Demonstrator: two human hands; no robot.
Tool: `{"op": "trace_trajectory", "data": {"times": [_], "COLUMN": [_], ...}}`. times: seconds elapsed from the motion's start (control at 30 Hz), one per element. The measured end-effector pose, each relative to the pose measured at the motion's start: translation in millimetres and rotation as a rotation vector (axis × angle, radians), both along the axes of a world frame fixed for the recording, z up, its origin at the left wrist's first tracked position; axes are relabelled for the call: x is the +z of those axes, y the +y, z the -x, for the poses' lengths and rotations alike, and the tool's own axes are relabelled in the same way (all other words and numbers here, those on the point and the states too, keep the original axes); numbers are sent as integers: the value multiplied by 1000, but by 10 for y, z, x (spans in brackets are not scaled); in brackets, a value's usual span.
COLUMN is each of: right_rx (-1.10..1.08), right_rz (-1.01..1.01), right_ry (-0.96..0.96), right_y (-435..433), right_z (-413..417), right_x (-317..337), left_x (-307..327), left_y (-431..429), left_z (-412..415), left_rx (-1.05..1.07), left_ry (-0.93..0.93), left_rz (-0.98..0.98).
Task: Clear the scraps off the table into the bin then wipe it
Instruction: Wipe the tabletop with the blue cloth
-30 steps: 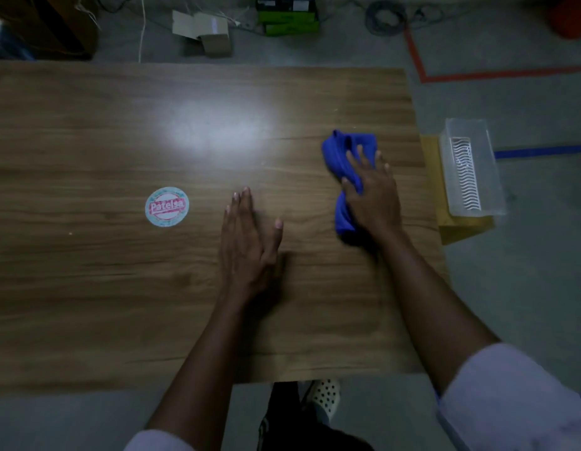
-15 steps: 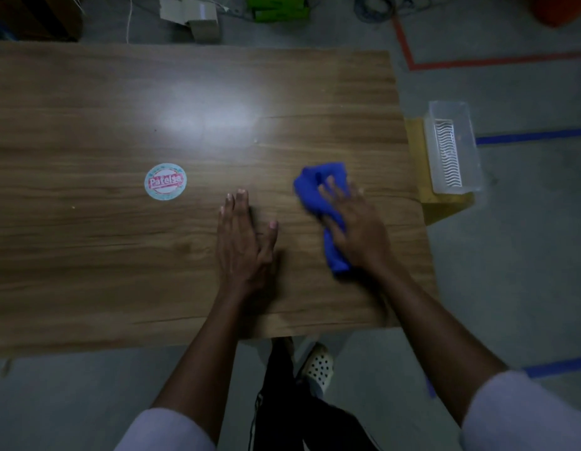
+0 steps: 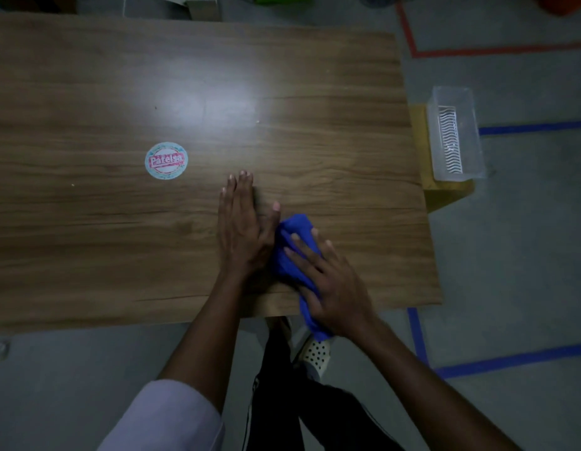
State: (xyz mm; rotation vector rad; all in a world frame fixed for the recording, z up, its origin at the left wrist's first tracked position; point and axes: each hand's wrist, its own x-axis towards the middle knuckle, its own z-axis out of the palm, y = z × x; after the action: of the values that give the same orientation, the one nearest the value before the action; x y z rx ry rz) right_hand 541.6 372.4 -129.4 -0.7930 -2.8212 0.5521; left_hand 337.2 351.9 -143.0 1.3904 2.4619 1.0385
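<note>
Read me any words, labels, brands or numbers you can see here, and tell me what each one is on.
"Patelsa": red lettering across the middle of the round sticker stuck on the wooden table.
Fine print round the sticker's rim: too small to read.
Nothing else in view carries text that can be read.

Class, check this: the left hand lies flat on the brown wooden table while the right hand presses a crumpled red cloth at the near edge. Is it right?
No. The head view shows the crumpled cloth is blue, not red. The left hand lies flat on the brown wooden table, and the right hand presses the cloth at the near edge.
</note>
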Motion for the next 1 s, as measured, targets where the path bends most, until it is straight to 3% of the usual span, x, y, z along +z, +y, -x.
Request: {"op": "trace_trajectory", "data": {"times": [0.13,0.3,0.37,0.43,0.57,0.63,0.73,0.83,0.9,1.0], "right_rx": [-237,-571,-547,-374,-102,-203,-544,-718,-664,-302], "right_rz": [-3,-6,-27,-28,1,4,-12,-1,39,166], "right_ry": [5,18,26,54,67,52,134,202,229,246], "right_y": [544,964,802,456,-125,-139,76,135,-21,-283], "right_z": [-376,133,359,426,-36,-456,-962,-1008,-794,-458], "right_x": [-76,-87,-100,-94,-37,-50,-131,-194,-178,-94], "left_x": [-4,-33,-37,-22,-8,-10,-10,-36,-51,-40], "left_y": [-2,11,-5,-42,-246,-351,-426,-407,-399,-362], "left_z": [-26,-7,-6,-34,-198,-343,-493,-502,-498,-523], "left_rx": [-9,-14,-22,-27,-62,-71,-106,-109,-111,-126], "left_ry": [6,32,36,12,31,54,70,101,87,23], "left_rz": [7,43,47,49,83,92,95,102,97,59]}}
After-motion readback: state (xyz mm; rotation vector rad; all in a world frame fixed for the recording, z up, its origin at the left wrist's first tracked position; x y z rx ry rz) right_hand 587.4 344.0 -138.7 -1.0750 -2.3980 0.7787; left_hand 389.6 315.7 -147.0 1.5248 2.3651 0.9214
